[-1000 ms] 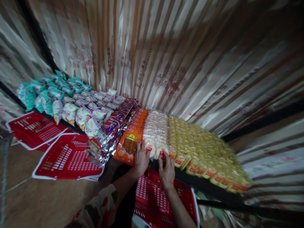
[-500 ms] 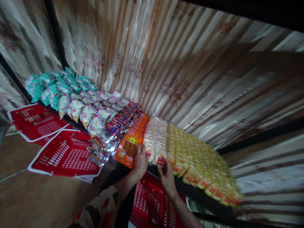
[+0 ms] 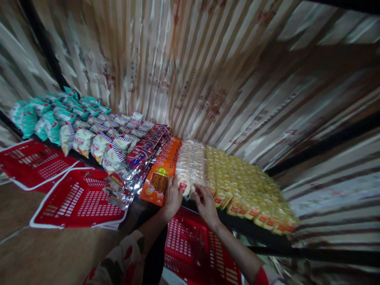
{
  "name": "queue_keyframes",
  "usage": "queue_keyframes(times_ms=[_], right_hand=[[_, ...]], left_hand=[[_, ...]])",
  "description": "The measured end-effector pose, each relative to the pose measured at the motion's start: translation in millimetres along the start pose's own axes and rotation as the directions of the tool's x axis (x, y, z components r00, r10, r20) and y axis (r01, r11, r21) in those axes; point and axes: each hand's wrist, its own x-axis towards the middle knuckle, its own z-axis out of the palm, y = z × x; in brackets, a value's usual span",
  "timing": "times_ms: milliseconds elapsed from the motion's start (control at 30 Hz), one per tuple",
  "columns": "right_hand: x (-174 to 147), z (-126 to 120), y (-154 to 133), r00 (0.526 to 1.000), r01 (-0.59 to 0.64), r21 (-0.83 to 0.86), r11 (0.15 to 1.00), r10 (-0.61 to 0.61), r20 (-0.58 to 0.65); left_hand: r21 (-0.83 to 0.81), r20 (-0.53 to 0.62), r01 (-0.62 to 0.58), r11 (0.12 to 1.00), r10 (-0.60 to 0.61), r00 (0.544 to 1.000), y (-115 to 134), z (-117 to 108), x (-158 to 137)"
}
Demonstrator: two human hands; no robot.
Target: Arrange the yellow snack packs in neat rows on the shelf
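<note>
My left hand point(image 3: 173, 198) lies against the left side of the clear-wrapped white snack packets point(image 3: 183, 186), with its fingers stretched out. Just beside it is an orange bag of stick snacks point(image 3: 160, 180), its lower right edge partly covered by the hand. My right hand point(image 3: 206, 204) is at the front right of the white packets, fingers bent but apart, the fingertips touching the wrapping. Some of the front packets are hidden behind it. Rows of yellow wrapped packets point(image 3: 246, 190) stand immediately to its right.
Purple-red bags point(image 3: 139, 156), white striped bags point(image 3: 99, 146) and teal bags point(image 3: 49, 122) fill the shelf leftward. Red baskets point(image 3: 80, 198) stand below on the floor, with another red basket point(image 3: 190, 245) under my arms. A pleated curtain point(image 3: 178, 79) hangs behind the black shelf edge point(image 3: 252, 233).
My right hand has moved left and up over the front of the white packets. My left hand stays at their left side. The view has shifted slightly.
</note>
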Motion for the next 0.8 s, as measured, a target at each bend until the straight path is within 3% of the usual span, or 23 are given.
queue_keyframes(times_ms=[300,400,533,633,800], right_hand=[[10.8,16.8,-26.5,0.987,0.13,-0.14,0.982,-0.142,-0.074],[17.2,28.7,-41.4,0.984,0.158,-0.109,0.981,-0.166,-0.068],[31.5,48.9,-61.4,0.983,0.179,0.01,0.984,-0.178,-0.043],[44.1,68.6,-72.5,0.99,0.139,0.055,0.989,-0.139,-0.007],[61.6,101.8,-83.9,0.99,-0.044,-0.021,0.999,0.047,0.134]], left_hand=[[-0.065,0.02,-0.061,0.996,0.062,0.998,-10.2,-10.3,-6.8],[0.004,0.012,-0.115,0.993,0.115,0.993,-11.0,-20.5,-8.2],[0.214,0.009,-0.198,0.957,0.201,0.98,-15.5,-40.3,-11.4],[0.362,0.012,-0.239,0.901,0.251,0.968,-23.2,-53.6,-12.1],[0.482,0.029,-0.317,0.817,0.347,0.938,-41.1,-56.8,-4.7]])
